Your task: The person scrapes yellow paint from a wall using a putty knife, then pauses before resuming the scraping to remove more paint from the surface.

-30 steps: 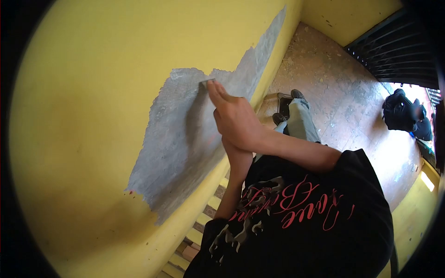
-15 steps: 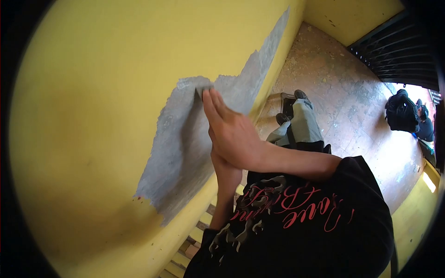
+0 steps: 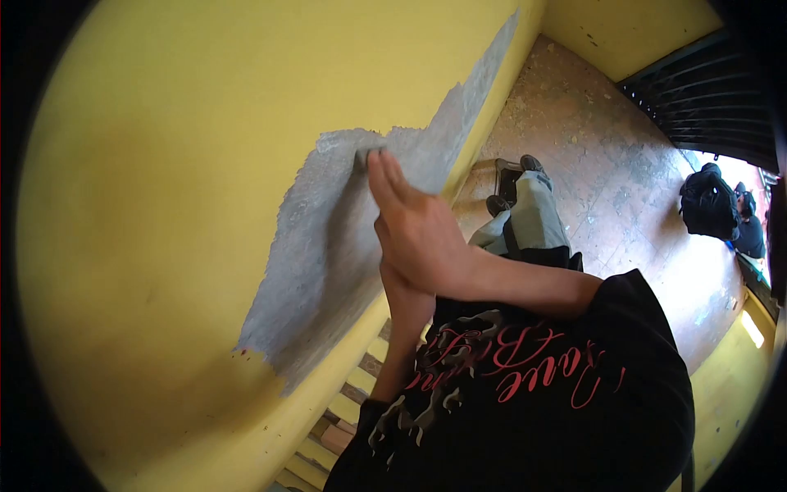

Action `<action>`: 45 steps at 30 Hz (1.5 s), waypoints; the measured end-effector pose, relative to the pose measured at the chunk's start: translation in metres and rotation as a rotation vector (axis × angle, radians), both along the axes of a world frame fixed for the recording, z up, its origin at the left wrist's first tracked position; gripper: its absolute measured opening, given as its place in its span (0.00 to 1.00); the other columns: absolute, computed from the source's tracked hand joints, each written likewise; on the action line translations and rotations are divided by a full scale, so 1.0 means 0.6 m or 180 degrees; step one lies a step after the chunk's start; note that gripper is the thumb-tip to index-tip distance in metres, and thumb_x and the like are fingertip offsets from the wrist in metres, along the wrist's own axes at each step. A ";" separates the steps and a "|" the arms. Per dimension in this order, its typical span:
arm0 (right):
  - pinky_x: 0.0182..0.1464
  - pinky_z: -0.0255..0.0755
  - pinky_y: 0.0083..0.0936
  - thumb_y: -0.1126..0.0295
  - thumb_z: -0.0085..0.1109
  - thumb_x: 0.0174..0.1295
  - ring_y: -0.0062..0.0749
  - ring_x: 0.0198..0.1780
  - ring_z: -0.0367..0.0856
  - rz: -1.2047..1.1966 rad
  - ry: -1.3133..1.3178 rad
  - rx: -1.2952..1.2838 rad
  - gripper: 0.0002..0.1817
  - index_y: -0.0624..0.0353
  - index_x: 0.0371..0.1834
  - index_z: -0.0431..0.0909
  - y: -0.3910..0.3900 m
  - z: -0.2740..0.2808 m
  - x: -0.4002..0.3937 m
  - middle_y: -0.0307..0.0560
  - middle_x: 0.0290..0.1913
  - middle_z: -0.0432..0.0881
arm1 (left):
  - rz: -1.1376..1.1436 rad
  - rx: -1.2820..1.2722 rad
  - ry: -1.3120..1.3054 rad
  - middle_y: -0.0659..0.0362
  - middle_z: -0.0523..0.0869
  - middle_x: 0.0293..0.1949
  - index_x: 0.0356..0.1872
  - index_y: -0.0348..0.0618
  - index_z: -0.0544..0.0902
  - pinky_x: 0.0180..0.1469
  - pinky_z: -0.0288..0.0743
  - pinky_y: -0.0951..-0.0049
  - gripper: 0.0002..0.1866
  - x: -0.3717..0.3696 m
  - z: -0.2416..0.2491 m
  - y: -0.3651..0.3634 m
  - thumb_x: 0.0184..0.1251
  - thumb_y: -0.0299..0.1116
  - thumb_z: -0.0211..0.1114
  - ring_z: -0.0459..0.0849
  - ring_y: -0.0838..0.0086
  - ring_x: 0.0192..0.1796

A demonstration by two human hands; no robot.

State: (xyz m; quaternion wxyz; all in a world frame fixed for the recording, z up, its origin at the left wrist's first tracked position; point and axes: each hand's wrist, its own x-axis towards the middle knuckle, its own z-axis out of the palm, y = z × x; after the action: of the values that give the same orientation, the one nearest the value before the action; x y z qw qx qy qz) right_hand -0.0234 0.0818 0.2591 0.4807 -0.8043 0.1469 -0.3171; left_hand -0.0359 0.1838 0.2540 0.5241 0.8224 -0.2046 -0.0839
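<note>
A yellow wall has a bare grey patch with ragged paint edges. My right hand is against the patch, index and middle fingers stretched out together over a thin dark blade, seemingly a scraper. Only a small corner of the blade shows, close to the patch's upper edge. Beneath the right hand, my left hand is mostly covered. Its fingers and the scraper's handle are hidden, though it appears to grip the tool. Both hands touch each other, and a shadow falls on the patch.
My legs and shoes stand on the worn tiled floor beside a small dark frame. A black barred gate is at upper right. Near the bright doorway are a black bag and a person. Yellow slats lie below the wall's edge.
Both hands have shifted slightly to the right along with the blade. The fingertips, earlier at the patch's upper paint edge, now lie a little inside the grey area. The view has shifted slightly.
</note>
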 end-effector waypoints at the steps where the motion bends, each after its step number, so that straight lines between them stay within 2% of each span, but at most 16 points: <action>1: 0.40 0.79 0.42 0.79 0.53 0.52 0.63 0.38 0.82 0.0116 0.0098 0.0025 0.33 0.78 0.64 0.60 -0.003 0.005 0.000 0.80 0.56 0.72 | 0.0125 0.0032 0.0549 0.60 0.80 0.31 0.43 0.32 0.77 0.31 0.68 0.76 0.10 -0.003 0.007 0.006 0.63 0.26 0.58 0.76 0.81 0.32; 5: 0.39 0.79 0.43 0.80 0.53 0.52 0.63 0.38 0.82 0.0015 0.0494 0.0551 0.33 0.75 0.65 0.60 -0.047 0.020 0.022 0.76 0.56 0.74 | -0.0166 0.1013 0.1840 0.52 0.83 0.40 0.47 0.30 0.75 0.44 0.74 0.69 0.13 0.050 0.048 -0.040 0.62 0.26 0.57 0.79 0.73 0.42; 7: 0.40 0.80 0.42 0.80 0.53 0.52 0.61 0.40 0.82 0.0056 0.0484 0.0515 0.33 0.76 0.65 0.60 -0.036 0.013 0.003 0.73 0.57 0.74 | -0.0136 0.0172 0.0561 0.55 0.82 0.36 0.47 0.32 0.75 0.41 0.73 0.69 0.14 0.002 0.014 -0.031 0.61 0.26 0.58 0.78 0.74 0.39; 10: 0.42 0.79 0.43 0.80 0.54 0.51 0.61 0.41 0.82 0.0410 0.0283 0.0241 0.32 0.76 0.64 0.62 -0.007 0.004 -0.012 0.74 0.58 0.73 | 0.0349 -0.0059 0.0660 0.58 0.82 0.36 0.47 0.31 0.75 0.41 0.73 0.69 0.14 -0.032 0.033 -0.025 0.62 0.26 0.58 0.78 0.73 0.39; 13: 0.43 0.79 0.43 0.79 0.54 0.51 0.62 0.42 0.82 0.0327 0.0443 0.0476 0.32 0.76 0.64 0.62 -0.016 0.012 -0.004 0.76 0.57 0.73 | 0.0347 -0.0205 0.2300 0.58 0.82 0.39 0.51 0.32 0.74 0.41 0.74 0.71 0.16 -0.014 0.023 0.001 0.63 0.28 0.58 0.79 0.73 0.41; 19: 0.42 0.79 0.43 0.80 0.53 0.52 0.62 0.42 0.82 0.0132 0.0138 -0.0229 0.33 0.77 0.65 0.60 -0.013 -0.022 0.002 0.77 0.56 0.74 | -0.0299 0.0163 -0.0119 0.59 0.80 0.33 0.50 0.30 0.74 0.28 0.67 0.78 0.15 0.013 -0.016 -0.019 0.64 0.26 0.57 0.74 0.82 0.30; 21: 0.40 0.79 0.41 0.80 0.54 0.51 0.60 0.42 0.82 0.0148 0.0396 0.0059 0.33 0.79 0.63 0.60 -0.045 -0.004 0.015 0.77 0.54 0.74 | 0.0180 -0.0027 0.1875 0.57 0.81 0.38 0.51 0.30 0.74 0.37 0.72 0.75 0.16 0.026 0.012 -0.027 0.64 0.26 0.58 0.77 0.79 0.37; 23: 0.37 0.80 0.38 0.81 0.54 0.49 0.59 0.42 0.83 0.0174 0.0597 0.0283 0.32 0.82 0.61 0.61 -0.052 0.004 0.014 0.76 0.53 0.74 | 0.0080 0.0247 0.1996 0.56 0.82 0.38 0.54 0.31 0.73 0.38 0.72 0.75 0.18 0.038 0.000 -0.035 0.64 0.27 0.58 0.78 0.78 0.39; 25: 0.44 0.79 0.42 0.81 0.53 0.51 0.60 0.43 0.83 0.0255 0.0415 0.0035 0.33 0.76 0.65 0.61 -0.040 -0.008 -0.004 0.77 0.57 0.73 | -0.0235 0.0179 -0.0445 0.62 0.79 0.23 0.44 0.36 0.76 0.20 0.63 0.78 0.09 0.012 -0.060 -0.028 0.65 0.29 0.56 0.74 0.83 0.21; 27: 0.45 0.79 0.41 0.80 0.53 0.51 0.60 0.43 0.83 0.0333 0.0247 -0.0093 0.34 0.75 0.65 0.61 -0.034 -0.013 -0.004 0.77 0.58 0.72 | -0.0231 0.0042 -0.0582 0.62 0.80 0.24 0.44 0.36 0.77 0.21 0.64 0.78 0.09 -0.004 -0.038 -0.019 0.65 0.27 0.56 0.75 0.81 0.22; 29: 0.45 0.79 0.42 0.80 0.54 0.51 0.60 0.43 0.82 0.0480 0.0663 0.0308 0.33 0.75 0.65 0.62 -0.033 -0.002 -0.001 0.77 0.58 0.72 | 0.0315 0.0168 0.2410 0.55 0.82 0.41 0.56 0.31 0.71 0.45 0.73 0.75 0.20 0.002 0.003 -0.004 0.64 0.28 0.60 0.79 0.76 0.46; 33: 0.43 0.79 0.42 0.79 0.54 0.51 0.60 0.41 0.82 0.0125 -0.0019 -0.0092 0.32 0.76 0.63 0.63 -0.013 -0.005 -0.006 0.77 0.58 0.72 | 0.0379 -0.0169 0.0034 0.57 0.82 0.38 0.51 0.30 0.73 0.38 0.72 0.78 0.16 -0.027 0.002 -0.034 0.64 0.27 0.60 0.78 0.81 0.40; 34: 0.39 0.79 0.39 0.79 0.54 0.51 0.59 0.41 0.83 0.0270 0.0223 -0.0041 0.31 0.79 0.61 0.63 -0.025 0.010 -0.002 0.78 0.56 0.72 | 0.0303 -0.0271 0.1486 0.57 0.82 0.41 0.52 0.30 0.74 0.42 0.73 0.76 0.18 -0.023 0.016 -0.011 0.63 0.28 0.62 0.78 0.79 0.42; 37: 0.34 0.79 0.36 0.79 0.54 0.50 0.57 0.40 0.83 0.0453 0.0391 0.0075 0.30 0.83 0.58 0.63 -0.021 0.014 -0.001 0.80 0.57 0.72 | 0.0213 0.0230 0.2060 0.56 0.81 0.47 0.55 0.30 0.73 0.48 0.72 0.76 0.20 -0.010 0.039 -0.011 0.63 0.29 0.63 0.77 0.77 0.48; 38: 0.38 0.79 0.40 0.80 0.54 0.51 0.60 0.40 0.82 0.0264 0.0137 -0.0041 0.30 0.80 0.60 0.63 -0.007 0.003 -0.007 0.78 0.57 0.71 | -0.0014 0.0142 0.0870 0.57 0.82 0.45 0.53 0.30 0.74 0.47 0.72 0.75 0.19 -0.016 0.019 -0.012 0.63 0.29 0.62 0.78 0.76 0.46; 45: 0.42 0.79 0.43 0.81 0.53 0.52 0.62 0.42 0.82 0.0044 0.0166 0.0209 0.32 0.77 0.64 0.61 -0.034 0.006 0.006 0.77 0.59 0.70 | -0.0354 0.0711 0.1420 0.55 0.81 0.48 0.56 0.31 0.73 0.52 0.71 0.74 0.21 0.027 0.011 -0.034 0.64 0.30 0.60 0.77 0.75 0.50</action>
State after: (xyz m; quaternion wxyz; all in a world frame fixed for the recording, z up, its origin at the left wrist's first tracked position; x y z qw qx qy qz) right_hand -0.0198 0.0615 0.2625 0.5050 -0.7971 0.1641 -0.2876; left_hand -0.0199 0.1634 0.2605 0.4568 0.8238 -0.1183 -0.3140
